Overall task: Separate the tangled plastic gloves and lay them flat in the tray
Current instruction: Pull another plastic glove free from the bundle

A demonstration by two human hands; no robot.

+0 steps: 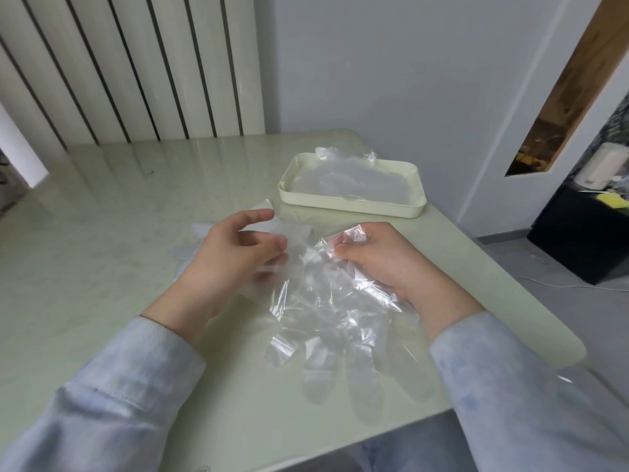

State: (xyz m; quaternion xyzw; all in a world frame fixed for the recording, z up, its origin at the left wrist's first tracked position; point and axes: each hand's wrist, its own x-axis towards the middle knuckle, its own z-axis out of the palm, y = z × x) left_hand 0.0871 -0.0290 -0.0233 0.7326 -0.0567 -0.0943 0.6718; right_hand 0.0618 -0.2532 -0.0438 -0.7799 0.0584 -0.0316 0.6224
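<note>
A: At a pale green glossy table, a person's right hand pinches the cuff of a clear crinkled plastic glove, the glove's fingers pointing toward the near edge.
B: And the left hand?
A: Loosely spread beside it (blurred). Behind, a cream rectangular plastic tray holds flattened clear gloves.

Soft, even indoor light; wide-angle distortion at edges.
</note>
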